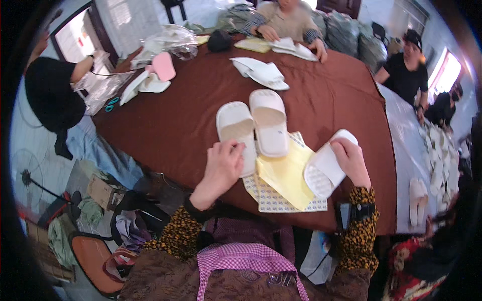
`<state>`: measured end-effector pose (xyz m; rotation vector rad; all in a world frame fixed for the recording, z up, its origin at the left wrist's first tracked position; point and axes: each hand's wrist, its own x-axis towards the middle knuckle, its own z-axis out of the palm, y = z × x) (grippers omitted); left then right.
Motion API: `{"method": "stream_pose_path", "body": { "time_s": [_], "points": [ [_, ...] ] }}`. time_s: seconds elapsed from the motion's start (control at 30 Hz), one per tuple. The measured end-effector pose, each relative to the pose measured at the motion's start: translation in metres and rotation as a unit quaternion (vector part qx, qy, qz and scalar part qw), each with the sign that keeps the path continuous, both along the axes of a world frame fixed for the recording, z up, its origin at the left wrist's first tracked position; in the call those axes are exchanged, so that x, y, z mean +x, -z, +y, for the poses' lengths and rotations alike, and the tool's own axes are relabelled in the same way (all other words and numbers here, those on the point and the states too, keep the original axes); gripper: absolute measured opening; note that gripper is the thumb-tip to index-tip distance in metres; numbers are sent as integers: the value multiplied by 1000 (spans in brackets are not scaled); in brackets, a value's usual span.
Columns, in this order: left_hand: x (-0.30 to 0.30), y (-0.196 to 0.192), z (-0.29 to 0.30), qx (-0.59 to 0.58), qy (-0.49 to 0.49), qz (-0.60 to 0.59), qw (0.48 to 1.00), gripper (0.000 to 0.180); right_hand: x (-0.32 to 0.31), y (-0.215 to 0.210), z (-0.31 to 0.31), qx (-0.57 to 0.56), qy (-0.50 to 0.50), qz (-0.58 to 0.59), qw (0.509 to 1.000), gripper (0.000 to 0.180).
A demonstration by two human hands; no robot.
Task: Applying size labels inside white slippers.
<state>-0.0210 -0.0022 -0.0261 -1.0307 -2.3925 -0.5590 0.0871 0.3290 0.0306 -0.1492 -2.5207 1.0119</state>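
Two white slide slippers lie side by side on the brown cloth: a left one (236, 126) and a right one (271, 135), which has a small dark mark on its insole. Over the left slipper's heel is my left hand (221, 165), its thumb and fingers pinched together; anything between them is too small to make out. My right hand (353, 163) grips another white slipper (326, 168) by one end, tilted above the table's near edge. Between the hands lie a yellow sheet (286, 173) and, partly under it, a sheet of small printed stickers (286, 204).
More white slippers (260, 72) lie farther back on the brown-covered table (175, 125). At the left are a pink slipper (163, 66), teal scissors (111, 104) and clear plastic bags. Co-workers stand around the table. A slipper pile (442, 160) lies on the right-hand surface.
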Motion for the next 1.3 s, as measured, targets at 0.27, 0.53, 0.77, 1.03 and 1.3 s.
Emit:
{"method": "stream_pose_path", "body": {
  "time_s": [0.27, 0.53, 0.77, 1.03, 1.3],
  "points": [
    [2, 11, -6, 46, -5, -30, 998, 34, -11, 5, -10, -89, 18, -19, 996, 18],
    [4, 4, -3, 63, 5, -31, 997, 35, -22, 9, -36, -53, 6, 4, 999, 19],
    [3, 5, -15, 150, 45, -72, 985, 36, -22, 17, -30, -74, 5, -7, 997, 18],
    [33, -64, -57, 236, 67, -115, 963, 35, -18, 22, -28, -160, -10, -9, 987, 20],
    [62, -140, -96, 379, 205, -162, 888, 36, -17, 21, -28, -162, -1, -14, 987, 21]
  ]
}}
